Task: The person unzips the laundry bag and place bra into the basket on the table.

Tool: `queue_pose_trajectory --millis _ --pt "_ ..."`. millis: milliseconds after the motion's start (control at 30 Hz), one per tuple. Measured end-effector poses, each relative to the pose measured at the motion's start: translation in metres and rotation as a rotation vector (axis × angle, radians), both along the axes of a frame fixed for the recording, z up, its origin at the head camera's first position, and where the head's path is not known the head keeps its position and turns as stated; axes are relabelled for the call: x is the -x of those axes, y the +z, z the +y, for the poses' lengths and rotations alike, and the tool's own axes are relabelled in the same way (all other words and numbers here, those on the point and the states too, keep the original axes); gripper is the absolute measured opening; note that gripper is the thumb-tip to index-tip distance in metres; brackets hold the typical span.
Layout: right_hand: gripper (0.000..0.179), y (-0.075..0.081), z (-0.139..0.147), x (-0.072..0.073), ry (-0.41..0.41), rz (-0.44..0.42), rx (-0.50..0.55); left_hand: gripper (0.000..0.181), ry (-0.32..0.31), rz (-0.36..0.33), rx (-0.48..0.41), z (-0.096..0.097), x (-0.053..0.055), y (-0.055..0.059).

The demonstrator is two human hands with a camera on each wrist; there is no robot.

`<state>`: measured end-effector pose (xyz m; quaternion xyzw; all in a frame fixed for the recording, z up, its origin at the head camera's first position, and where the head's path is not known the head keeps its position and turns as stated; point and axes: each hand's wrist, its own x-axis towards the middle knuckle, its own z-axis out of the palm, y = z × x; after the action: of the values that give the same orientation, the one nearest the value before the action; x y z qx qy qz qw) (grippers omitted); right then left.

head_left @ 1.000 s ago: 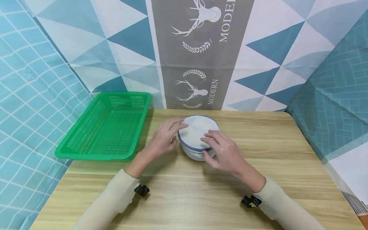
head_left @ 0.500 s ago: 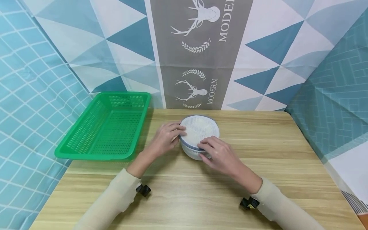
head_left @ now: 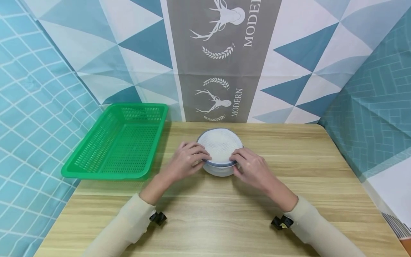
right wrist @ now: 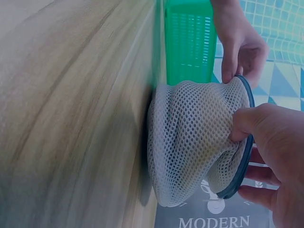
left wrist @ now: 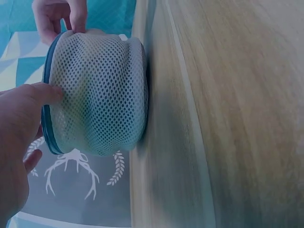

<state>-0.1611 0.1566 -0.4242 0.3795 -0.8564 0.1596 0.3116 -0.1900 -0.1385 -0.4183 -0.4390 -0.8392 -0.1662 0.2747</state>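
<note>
A round white mesh laundry bag [head_left: 220, 144] with blue piping stands upright on the wooden table, its mesh top facing up. My left hand [head_left: 187, 160] pinches the rim on the left, with the thumb [left wrist: 51, 93] on the side wall just under the piping. On the opposite side my right hand [head_left: 253, 167] grips the rim, its thumb [right wrist: 248, 122] pressing into the mesh wall and the fingers over the top. In the right wrist view the mesh wall [right wrist: 187, 137] looks creased and sags near that thumb. Something pale yellowish shows faintly through the mesh.
To the left, a green perforated plastic basket [head_left: 128, 142] sits at the table's back left corner. Patterned cloth [head_left: 218, 64] hangs right behind the table [head_left: 212, 221], and tiled-print cloths flank both sides.
My hands have gone from loosely spread fingers at the bag's top to gripping its rim on both sides. The bag's top has shifted slightly left and turned more level.
</note>
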Motion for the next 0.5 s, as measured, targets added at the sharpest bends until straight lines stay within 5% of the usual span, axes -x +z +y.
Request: queue_pose_trajectory --millis 133,367,500 --pt "0.029 0.002 0.000 -0.001 -0.006 -0.019 -0.015 0.029 0.001 -0.015 -0.003 0.001 0.000 0.002" --pt "0.044 0.006 -0.006 -0.007 0.041 0.007 -0.018 0.065 0.074 -0.083 0.005 -0.002 0.008 0.004" --pt "0.049 0.004 -0.013 -0.010 0.063 0.053 -0.022 0.056 0.114 -0.102 0.005 -0.004 0.014 0.003"
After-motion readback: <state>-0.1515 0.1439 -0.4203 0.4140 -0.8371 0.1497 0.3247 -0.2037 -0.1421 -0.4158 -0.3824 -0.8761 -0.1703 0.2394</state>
